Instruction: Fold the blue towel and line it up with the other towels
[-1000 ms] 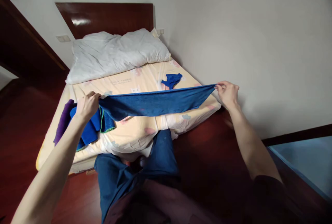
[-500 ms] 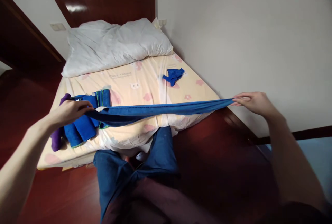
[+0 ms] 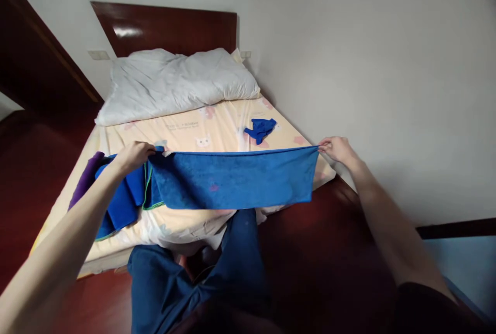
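Note:
A blue towel [image 3: 240, 179] hangs stretched between my two hands over the near edge of the bed, its lower edge loose. My left hand [image 3: 136, 157] is closed on its upper left corner, close to a small white tag. At the upper right corner, my right hand [image 3: 335, 149] pinches the cloth between thumb and fingers. Below and beside my left forearm lie rolled or folded blue cloths [image 3: 122, 202], some with green edging, and a purple cloth roll [image 3: 87, 179], partly hidden by the arm. A small crumpled blue cloth [image 3: 261, 130] rests farther back on the bed.
The bed [image 3: 186, 140] has a pale patterned sheet and a white pillow or quilt [image 3: 178, 86] against the dark wooden headboard [image 3: 166, 29]. A white wall [image 3: 368, 65] runs along the right side. Dark red floor [image 3: 310, 261] lies around my legs.
The towel was a narrow sagging strip and now hangs as a broad flat panel. My right hand has moved left, my left hand slightly right, and the view has tilted up.

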The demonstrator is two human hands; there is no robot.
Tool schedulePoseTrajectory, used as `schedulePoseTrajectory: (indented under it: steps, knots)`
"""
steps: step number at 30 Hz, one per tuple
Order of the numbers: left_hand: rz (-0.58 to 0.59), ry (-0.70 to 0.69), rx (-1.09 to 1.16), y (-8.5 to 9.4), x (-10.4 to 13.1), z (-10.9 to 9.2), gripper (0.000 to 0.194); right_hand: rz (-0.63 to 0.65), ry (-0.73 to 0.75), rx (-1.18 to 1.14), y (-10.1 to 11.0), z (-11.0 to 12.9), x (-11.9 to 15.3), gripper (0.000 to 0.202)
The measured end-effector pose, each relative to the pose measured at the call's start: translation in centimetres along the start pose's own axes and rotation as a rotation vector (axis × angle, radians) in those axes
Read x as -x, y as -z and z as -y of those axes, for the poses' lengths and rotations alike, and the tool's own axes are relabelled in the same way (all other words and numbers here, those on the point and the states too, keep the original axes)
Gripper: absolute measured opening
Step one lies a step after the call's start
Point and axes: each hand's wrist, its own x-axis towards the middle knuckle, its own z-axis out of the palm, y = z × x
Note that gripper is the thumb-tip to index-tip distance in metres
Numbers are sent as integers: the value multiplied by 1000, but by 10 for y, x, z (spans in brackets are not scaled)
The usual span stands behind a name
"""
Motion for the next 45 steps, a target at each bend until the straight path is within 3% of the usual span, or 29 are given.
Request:
schedulePoseTrajectory:
  steps: [3,5,7,9,13,20,22,25,35,42,45]
  knots:
    - [-120,104,-56,14,-13,-10,34,-244,126,55,-8,6,-20,11]
    - [-292,141,-65,21,-10,-13,40,-397,195,45,-11,3,-22,22]
    - [-427,138,-60,19,0,-14,46,-484,259,31,-15,-3,-18,30]
    - [-454,122,-63,5,15,-13,49,-506,312,25,-24,-16,-9,33]
    - [-278,63,-82,-54,53,-10,47,-436,320,52,-67,-58,15,30]
    - [147,-47,-119,-179,106,-23,42,-141,183,39,-182,-136,65,27]
    - [203,-49,-116,-203,116,-28,40,-67,111,64,-202,-148,78,25]
    - [217,-45,-82,-223,127,-32,35,-35,10,96,-213,-161,90,25]
    - [221,-240,-12,-245,147,-28,34,-24,15,155,-200,-180,97,30]
    - [293,-237,-76,-238,159,-29,34,27,109,219,-198,-176,111,28]
    - [339,-206,-56,-231,159,-35,31,56,102,275,-195,-163,108,32]
